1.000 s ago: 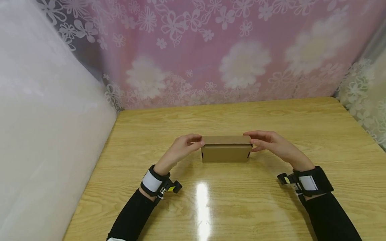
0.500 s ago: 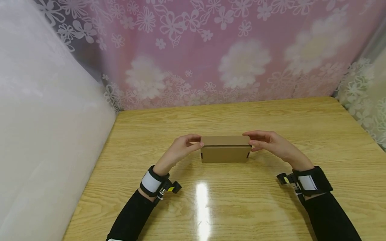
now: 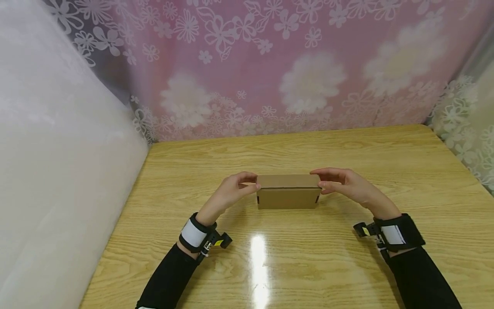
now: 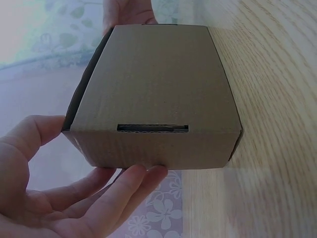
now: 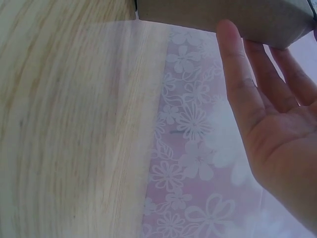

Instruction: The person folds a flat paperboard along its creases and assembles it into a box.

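Observation:
A small brown cardboard box [image 3: 287, 198] stands on the wooden table, long side towards me, its lid flap folded down nearly to the front wall. At its left end my left hand [image 3: 228, 192] holds the upper corner, thumb on the near edge and fingers towards the back. My right hand [image 3: 356, 189] grips the opposite end in the same way. The left wrist view shows a dark slot in the box's end panel [image 4: 158, 74] and fingertips [image 4: 133, 173] against that end. In the right wrist view, fingers [image 5: 237, 64] reach up to the box's end [image 5: 198, 15].
The wood-grain table [image 3: 193, 159] spreads around the box, with a bright light reflection in front. A pink floral curtain [image 3: 247, 68] hangs behind its far edge. A white sheet [image 3: 69, 150] borders the left side, and a pale patterned curtain [image 3: 468, 124] the right.
The lid's front edge has come down slightly, narrowing the dark gap above the front wall. Both hands have stayed at the box's ends almost without moving.

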A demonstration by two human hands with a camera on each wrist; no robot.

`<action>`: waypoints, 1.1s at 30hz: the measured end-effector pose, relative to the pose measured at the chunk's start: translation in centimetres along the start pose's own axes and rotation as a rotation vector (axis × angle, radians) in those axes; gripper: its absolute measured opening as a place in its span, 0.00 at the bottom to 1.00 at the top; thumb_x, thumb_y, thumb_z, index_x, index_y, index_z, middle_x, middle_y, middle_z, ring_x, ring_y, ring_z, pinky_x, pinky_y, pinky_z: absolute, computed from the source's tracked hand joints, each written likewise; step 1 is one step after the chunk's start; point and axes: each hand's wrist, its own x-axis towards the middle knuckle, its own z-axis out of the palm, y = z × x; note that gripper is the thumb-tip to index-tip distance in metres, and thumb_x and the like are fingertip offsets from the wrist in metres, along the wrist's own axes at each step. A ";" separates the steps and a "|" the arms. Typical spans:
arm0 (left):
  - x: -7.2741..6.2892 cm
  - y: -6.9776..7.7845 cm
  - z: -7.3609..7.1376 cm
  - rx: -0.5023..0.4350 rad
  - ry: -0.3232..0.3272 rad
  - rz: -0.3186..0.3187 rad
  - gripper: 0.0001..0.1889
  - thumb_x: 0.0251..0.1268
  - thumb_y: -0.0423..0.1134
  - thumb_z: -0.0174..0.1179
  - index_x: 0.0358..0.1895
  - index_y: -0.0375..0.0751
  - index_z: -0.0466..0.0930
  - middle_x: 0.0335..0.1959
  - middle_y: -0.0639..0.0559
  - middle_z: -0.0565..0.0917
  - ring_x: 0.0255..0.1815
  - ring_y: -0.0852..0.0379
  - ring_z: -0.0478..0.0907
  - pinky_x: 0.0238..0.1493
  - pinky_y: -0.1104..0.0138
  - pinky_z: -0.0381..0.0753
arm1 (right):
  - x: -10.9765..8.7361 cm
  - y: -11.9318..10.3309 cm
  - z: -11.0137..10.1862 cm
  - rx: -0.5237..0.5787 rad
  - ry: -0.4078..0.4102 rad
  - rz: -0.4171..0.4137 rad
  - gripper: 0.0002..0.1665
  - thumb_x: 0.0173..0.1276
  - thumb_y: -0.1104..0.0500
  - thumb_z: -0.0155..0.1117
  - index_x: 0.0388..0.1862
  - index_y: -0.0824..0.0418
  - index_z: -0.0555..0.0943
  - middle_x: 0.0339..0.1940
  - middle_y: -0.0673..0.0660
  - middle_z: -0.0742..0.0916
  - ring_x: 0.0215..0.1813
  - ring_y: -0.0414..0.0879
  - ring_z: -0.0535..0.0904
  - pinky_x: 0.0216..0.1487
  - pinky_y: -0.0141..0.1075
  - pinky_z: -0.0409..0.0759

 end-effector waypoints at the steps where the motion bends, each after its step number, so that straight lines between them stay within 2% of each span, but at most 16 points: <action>1: 0.0 0.0 0.0 -0.002 0.001 0.000 0.27 0.69 0.48 0.63 0.67 0.41 0.74 0.63 0.46 0.79 0.60 0.47 0.79 0.60 0.52 0.78 | 0.0 0.0 0.0 0.000 0.001 0.002 0.28 0.79 0.60 0.55 0.72 0.70 0.68 0.71 0.72 0.70 0.50 0.37 0.82 0.54 0.47 0.82; 9: 0.0 -0.3 0.1 -0.001 0.011 0.002 0.26 0.69 0.47 0.64 0.66 0.41 0.75 0.64 0.46 0.78 0.60 0.46 0.79 0.60 0.52 0.78 | 0.2 0.0 0.1 0.000 0.011 0.013 0.28 0.77 0.60 0.57 0.72 0.70 0.68 0.71 0.71 0.71 0.47 0.42 0.84 0.53 0.48 0.83; 21: 0.0 -0.3 0.1 -0.004 0.000 -0.006 0.25 0.69 0.46 0.64 0.66 0.41 0.74 0.64 0.46 0.78 0.60 0.47 0.80 0.59 0.53 0.78 | -0.2 -0.2 0.3 0.008 0.014 -0.010 0.26 0.77 0.63 0.56 0.70 0.72 0.69 0.67 0.72 0.73 0.50 0.36 0.80 0.50 0.45 0.84; 33: -0.1 0.0 0.1 -0.009 -0.006 0.012 0.25 0.69 0.45 0.64 0.66 0.40 0.74 0.65 0.45 0.77 0.60 0.45 0.79 0.59 0.53 0.78 | -0.2 -0.2 0.3 0.017 0.019 -0.012 0.26 0.77 0.62 0.57 0.70 0.72 0.69 0.66 0.72 0.73 0.49 0.37 0.81 0.49 0.45 0.84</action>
